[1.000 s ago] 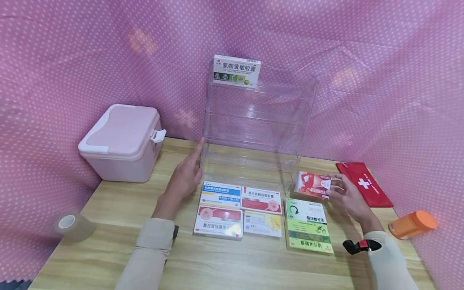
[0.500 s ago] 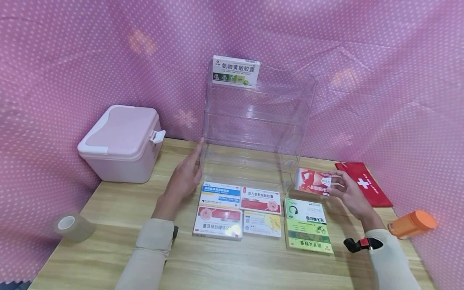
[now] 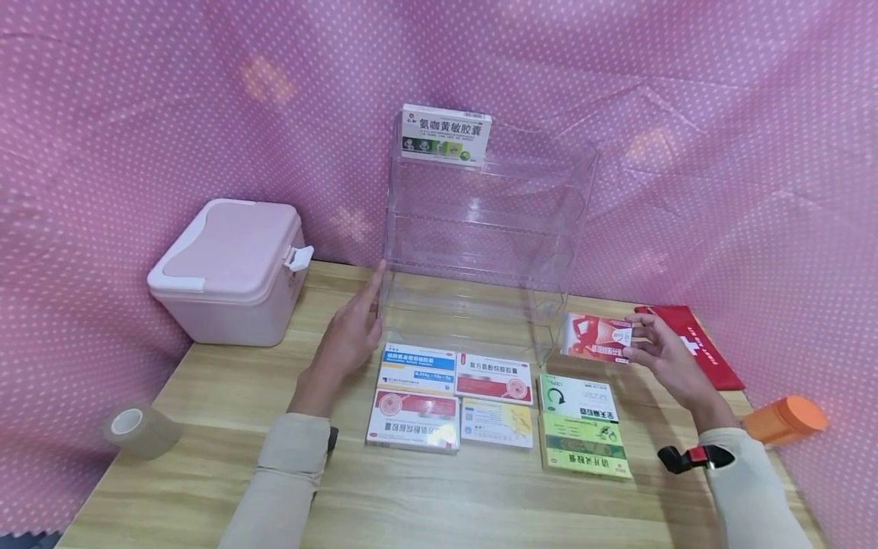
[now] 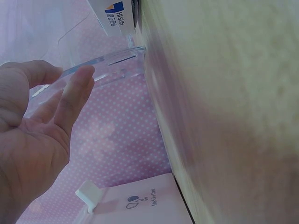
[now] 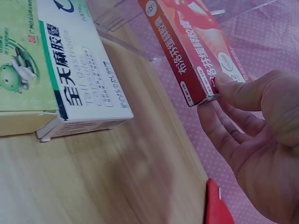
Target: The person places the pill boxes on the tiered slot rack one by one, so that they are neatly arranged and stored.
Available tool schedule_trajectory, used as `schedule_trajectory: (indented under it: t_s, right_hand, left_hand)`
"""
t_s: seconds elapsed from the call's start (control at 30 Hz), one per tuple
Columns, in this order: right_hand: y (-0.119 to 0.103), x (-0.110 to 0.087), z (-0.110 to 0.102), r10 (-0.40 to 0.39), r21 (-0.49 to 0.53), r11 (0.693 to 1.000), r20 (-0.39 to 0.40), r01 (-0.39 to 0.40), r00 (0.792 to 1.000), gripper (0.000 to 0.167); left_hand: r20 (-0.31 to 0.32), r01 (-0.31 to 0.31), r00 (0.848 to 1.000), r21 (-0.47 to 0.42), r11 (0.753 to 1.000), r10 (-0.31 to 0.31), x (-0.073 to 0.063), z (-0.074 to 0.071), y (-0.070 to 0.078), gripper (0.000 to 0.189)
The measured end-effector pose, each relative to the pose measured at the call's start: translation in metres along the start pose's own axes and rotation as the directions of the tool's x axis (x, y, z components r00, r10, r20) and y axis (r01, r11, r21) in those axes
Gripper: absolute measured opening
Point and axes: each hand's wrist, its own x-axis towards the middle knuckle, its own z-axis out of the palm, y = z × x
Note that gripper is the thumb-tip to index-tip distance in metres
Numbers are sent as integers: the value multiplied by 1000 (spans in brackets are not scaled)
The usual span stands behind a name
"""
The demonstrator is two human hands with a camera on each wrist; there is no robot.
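My right hand (image 3: 661, 354) pinches one end of a red medicine box (image 3: 597, 337), thumb on its printed face and fingers beneath. In the right wrist view the red box tilts above the tabletop. It hangs beside the lower right corner of a clear tiered display rack (image 3: 473, 221). My left hand (image 3: 348, 332) rests against the rack's left side with its fingers extended; the left wrist view shows thumb and fingertips at the clear side panel (image 4: 112, 58). A white and green medicine box (image 3: 446, 136) stands at the left of the top tier.
Before the rack lie a blue and white box (image 3: 418, 367), two red and white boxes, a yellow box (image 3: 497, 423), a white-green box (image 3: 579, 398) and a green box (image 3: 586, 446). Around them are a pink medicine chest (image 3: 226, 267), tape roll (image 3: 140, 431), red first-aid pouch (image 3: 706, 358) and orange bottle (image 3: 785, 419).
My right hand has moved slightly up and to the right with the red medicine box, which now sits a little farther back. My left hand has stayed at the rack's side.
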Motion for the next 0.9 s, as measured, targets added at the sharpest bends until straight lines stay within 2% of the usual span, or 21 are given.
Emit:
schedule_trajectory:
  t_s: [0.37,0.7,0.9]
  right_hand:
    - [-15,2,-11,-6,-21,1000,-26,5,1000,54]
    - [-27,7,-20,-72,-85,994,-74,65,995,56]
    - [-41,11,-26,-53,-103,994,-70,46,996,59]
  left_hand:
    - [1,18,1000,0,1000,-18,2,0,0,112]
    - [9,22,1000,-4,1000,-22,0,0,0,111]
    - [1,6,1000,-3,1000,-6,0,0,0,110]
